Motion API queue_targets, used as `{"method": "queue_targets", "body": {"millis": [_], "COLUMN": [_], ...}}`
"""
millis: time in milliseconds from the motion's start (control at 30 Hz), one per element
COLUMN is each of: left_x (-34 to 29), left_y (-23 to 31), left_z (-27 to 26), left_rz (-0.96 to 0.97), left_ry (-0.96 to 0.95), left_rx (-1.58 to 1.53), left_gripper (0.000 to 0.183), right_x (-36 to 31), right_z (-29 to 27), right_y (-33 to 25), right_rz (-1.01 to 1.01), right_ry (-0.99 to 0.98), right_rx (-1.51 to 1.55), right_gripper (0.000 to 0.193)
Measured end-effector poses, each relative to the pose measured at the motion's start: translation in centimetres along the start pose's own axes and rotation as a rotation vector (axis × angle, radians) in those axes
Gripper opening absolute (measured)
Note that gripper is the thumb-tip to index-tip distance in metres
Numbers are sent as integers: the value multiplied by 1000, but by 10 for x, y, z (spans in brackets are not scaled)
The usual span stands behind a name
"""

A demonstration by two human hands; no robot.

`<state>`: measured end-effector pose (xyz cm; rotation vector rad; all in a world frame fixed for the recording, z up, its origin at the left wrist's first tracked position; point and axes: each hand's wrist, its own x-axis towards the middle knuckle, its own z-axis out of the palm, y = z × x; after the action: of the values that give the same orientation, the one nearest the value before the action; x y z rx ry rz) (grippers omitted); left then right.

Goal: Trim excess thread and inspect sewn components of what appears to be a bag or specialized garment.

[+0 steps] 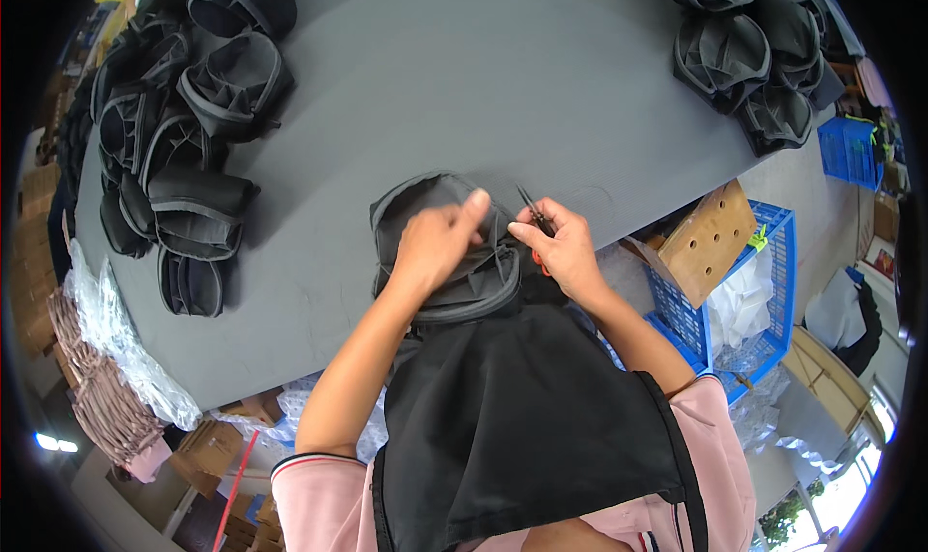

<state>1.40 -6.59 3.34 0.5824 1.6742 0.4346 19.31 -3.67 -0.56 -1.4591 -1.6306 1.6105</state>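
Holding scissors (529, 204) point-up in the right hand (568, 252), a worker in a black apron (522, 407) bends over an open black pouch (483, 286) at the near edge of a gray surface (435, 88). The pouch sits with its mouth facing up, its gray-edged rim and inner folds showing. Over that mouth is the left hand (432, 249), fingers curled and thumb raised; whether it grips the lining cannot be told. The right hand is closed around the scissors just beside the pouch's right side, thumb and forefinger drawn together, an orange handle showing below.

Along the surface's left edge, similar pouches lie heaped in a left pile (200, 204), many with their mouths open. A smaller right pile (723, 57) stands toward the right end of the near edge. Beside the near edge, below the surface, a blue crate (681, 310) carries a wooden board (706, 245) pierced with holes and some white sheets (742, 301). Clear plastic (126, 334) drapes by the near left corner, next to a brown bundle (97, 363).
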Motion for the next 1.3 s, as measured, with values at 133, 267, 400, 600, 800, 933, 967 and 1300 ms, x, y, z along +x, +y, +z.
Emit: {"method": "queue_targets", "body": {"millis": [133, 267, 400, 600, 800, 933, 967, 1300], "left_x": [-22, -1, 11, 8, 37, 34, 34, 35], "left_y": [-3, -1, -23, -32, -42, -31, -31, -20], "left_z": [24, 25, 32, 34, 37, 40, 39, 32], "left_rz": [274, 167, 358, 303, 384, 342, 329, 294], "left_ry": [202, 177, 316, 195, 294, 265, 246, 217], "left_rx": [526, 662, 674, 284, 305, 241, 249, 311], "left_gripper": [65, 34, 22, 25, 22, 19, 21, 24], "right_x": [17, 21, 18, 13, 16, -7, -14, 5], "right_z": [7, 11, 16, 11, 0, -14, -19, -38], "right_y": [10, 14, 24, 30, 19, 19, 6, -22], "right_rz": [116, 173, 321, 390, 408, 19, -161, -737], "right_ry": [7, -40, -92, -133, -102, -1, 17, -148], "right_rx": [137, 293, 438, 555, 516, 121, -197, -927], "right_gripper": [16, 13, 11, 10, 16, 17, 20, 22]}}
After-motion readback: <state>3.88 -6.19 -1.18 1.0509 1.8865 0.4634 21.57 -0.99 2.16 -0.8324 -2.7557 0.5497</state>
